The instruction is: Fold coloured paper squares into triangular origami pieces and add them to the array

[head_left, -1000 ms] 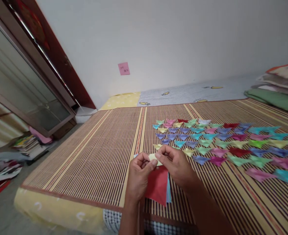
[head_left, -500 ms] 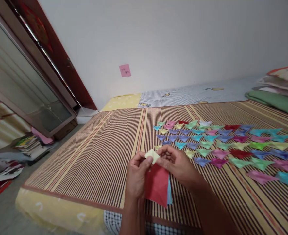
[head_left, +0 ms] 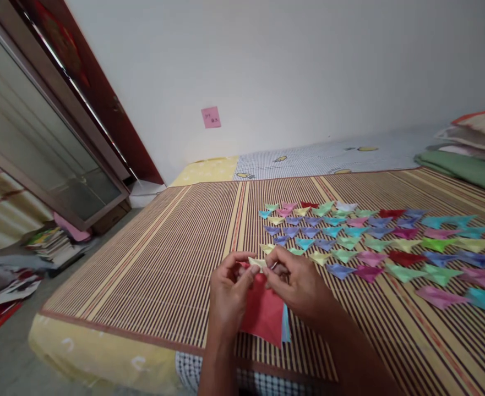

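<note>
A small pale yellow folded paper [head_left: 258, 264] is pinched between both hands, its corners pointing up. My left hand [head_left: 230, 286] grips its left side with thumb and fingers. On its right side, the thumb and fingers of my right hand [head_left: 298, 280] are closed on it. Below them lies a stack of square paper sheets [head_left: 263, 316], red on top with blue edges showing at the right. Rows of folded paper shapes [head_left: 357, 257] in several colours are spread to the right of my hands.
A striped bamboo mat [head_left: 176, 247] covers the bed. Folded cloths [head_left: 465, 165] are piled at the far right. A pink note [head_left: 211, 117] sticks to the wall. Books [head_left: 50, 245] stand low at the left, near a glass-panelled door [head_left: 56, 126].
The yellow paper has gone from a flat diamond to a narrower shape with raised points. The fingers of both hands have curled closer around it.
</note>
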`<state>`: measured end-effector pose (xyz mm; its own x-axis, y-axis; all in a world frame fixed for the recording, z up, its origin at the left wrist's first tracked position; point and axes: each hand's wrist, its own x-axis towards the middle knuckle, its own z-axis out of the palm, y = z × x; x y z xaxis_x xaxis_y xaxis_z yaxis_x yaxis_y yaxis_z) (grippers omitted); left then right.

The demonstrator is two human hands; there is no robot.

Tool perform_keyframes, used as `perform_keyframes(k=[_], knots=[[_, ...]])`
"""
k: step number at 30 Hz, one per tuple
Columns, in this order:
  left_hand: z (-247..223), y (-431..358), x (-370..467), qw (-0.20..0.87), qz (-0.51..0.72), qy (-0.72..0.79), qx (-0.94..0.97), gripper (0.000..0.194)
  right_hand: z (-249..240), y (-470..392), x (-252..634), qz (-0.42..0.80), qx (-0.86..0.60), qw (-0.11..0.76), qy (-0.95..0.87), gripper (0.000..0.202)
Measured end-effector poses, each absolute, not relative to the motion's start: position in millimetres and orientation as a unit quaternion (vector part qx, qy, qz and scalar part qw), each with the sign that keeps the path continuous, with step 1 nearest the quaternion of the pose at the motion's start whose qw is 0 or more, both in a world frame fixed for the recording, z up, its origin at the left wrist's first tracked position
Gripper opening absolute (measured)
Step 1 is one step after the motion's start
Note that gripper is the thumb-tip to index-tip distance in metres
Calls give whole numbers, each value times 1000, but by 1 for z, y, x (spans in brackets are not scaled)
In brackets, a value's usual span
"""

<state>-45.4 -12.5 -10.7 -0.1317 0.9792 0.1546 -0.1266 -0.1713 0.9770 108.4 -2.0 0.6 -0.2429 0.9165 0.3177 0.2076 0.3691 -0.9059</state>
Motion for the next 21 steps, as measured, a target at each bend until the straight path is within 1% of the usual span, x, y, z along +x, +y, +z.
perform_keyframes(k=[2, 4, 6, 9, 13, 17, 21], knots=[[-11, -13, -47, 456, 609, 443, 475, 17, 1, -2, 109, 413, -391, 473, -673, 3], [-12, -13, -47, 470, 625, 426, 455, 18, 2, -1, 109, 458, -367, 484, -649, 3], [-13, -13, -45, 489, 636, 408, 436, 19, 1, -1, 108, 476, -357, 494, -633, 5], [-12, -13, -42, 504, 644, 387, 427, 19, -1, 0, 107, 458, -361, 510, -632, 5], [-12, -11, -39, 503, 640, 389, 431, 19, -1, -1, 104, 472, -352, 530, -610, 8], [-13, -12, -40, 477, 629, 422, 446, 21, 3, -2, 101, 426, -365, 548, -621, 13], [-12, -14, -43, 502, 605, 406, 466, 15, 3, -3, 101, 417, -359, 547, -631, 13]])
